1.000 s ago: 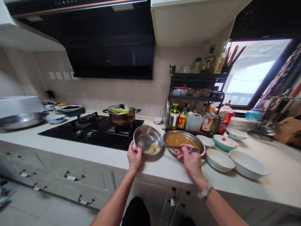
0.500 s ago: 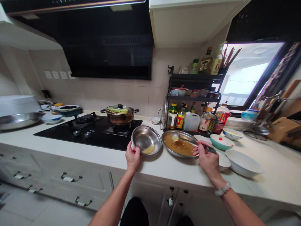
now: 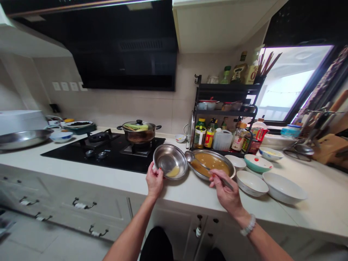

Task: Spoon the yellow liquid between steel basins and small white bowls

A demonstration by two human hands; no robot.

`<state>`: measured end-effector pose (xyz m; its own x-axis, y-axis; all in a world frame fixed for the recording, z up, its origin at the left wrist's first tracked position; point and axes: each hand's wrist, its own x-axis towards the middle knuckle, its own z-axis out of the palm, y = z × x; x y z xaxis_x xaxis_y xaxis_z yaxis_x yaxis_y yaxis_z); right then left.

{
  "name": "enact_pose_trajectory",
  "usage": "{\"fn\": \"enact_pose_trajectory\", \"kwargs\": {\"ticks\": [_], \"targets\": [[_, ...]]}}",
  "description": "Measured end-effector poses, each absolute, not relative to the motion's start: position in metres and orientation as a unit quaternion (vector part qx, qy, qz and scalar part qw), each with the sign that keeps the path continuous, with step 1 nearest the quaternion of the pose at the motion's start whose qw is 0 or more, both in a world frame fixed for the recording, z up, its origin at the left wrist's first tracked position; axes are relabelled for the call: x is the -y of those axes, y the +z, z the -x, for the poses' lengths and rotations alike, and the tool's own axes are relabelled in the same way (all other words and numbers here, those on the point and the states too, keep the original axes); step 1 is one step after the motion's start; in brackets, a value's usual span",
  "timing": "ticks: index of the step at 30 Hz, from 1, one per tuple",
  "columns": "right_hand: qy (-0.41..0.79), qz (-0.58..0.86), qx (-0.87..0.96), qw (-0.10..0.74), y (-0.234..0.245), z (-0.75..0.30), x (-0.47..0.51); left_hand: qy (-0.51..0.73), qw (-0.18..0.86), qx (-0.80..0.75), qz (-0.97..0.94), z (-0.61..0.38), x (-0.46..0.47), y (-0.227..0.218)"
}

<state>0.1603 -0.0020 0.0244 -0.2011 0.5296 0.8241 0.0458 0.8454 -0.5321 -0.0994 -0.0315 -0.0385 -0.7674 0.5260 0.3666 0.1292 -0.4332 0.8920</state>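
Note:
My left hand (image 3: 154, 180) grips the near left rim of a metal bowl (image 3: 168, 154), which is tilted so that a little yellowish liquid (image 3: 173, 171) pools at its lower side. A ladle (image 3: 202, 164) is in my right hand (image 3: 225, 188), fingers wrapped round its handle. Its scoop is at the left rim of a wider metal basin (image 3: 232, 170), just right of the tilted bowl. Brown broth (image 3: 212, 161) with small pale bits fills much of that basin. I cannot tell whether the scoop holds liquid.
A lidded pot (image 3: 139, 136) stands on the black gas hob (image 3: 108, 159). Behind the basin is a rack (image 3: 227, 113) of sauce bottles. Several bowls, including a white one (image 3: 284, 186) and a green one (image 3: 258, 163), crowd the right. A large metal pan (image 3: 24, 139) lies far left.
My right hand has moved left and slightly down. The ladle's scoop, earlier over the broth with pale liquid in it, is now at the basin's left rim near the bowl.

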Motion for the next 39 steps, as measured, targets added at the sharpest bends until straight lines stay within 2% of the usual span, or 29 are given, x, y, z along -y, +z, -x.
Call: {"fn": "enact_pose_trajectory", "kwargs": {"ticks": [12, 19, 24, 33, 39], "targets": [[0.267, 0.215, 0.764, 0.546, 0.002, -0.105, 0.003, 0.773, 0.081, -0.527, -0.343, 0.104, 0.026, -0.051], [0.431, 0.331, 0.612, 0.575, 0.004, -0.104, -0.005, 0.779, 0.084, -0.522, -0.336, 0.105, 0.025, -0.051], [0.523, 0.338, 0.503, 0.599, 0.013, -0.101, -0.012, 0.782, 0.106, -0.526, -0.317, 0.105, 0.026, -0.047], [0.525, 0.321, 0.464, 0.637, 0.035, -0.117, -0.015, 0.785, 0.118, -0.524, -0.308, 0.102, 0.031, -0.041], [0.486, 0.319, 0.458, 0.673, 0.051, -0.146, -0.026, 0.785, 0.112, -0.525, -0.31, 0.101, 0.031, -0.039]]}}
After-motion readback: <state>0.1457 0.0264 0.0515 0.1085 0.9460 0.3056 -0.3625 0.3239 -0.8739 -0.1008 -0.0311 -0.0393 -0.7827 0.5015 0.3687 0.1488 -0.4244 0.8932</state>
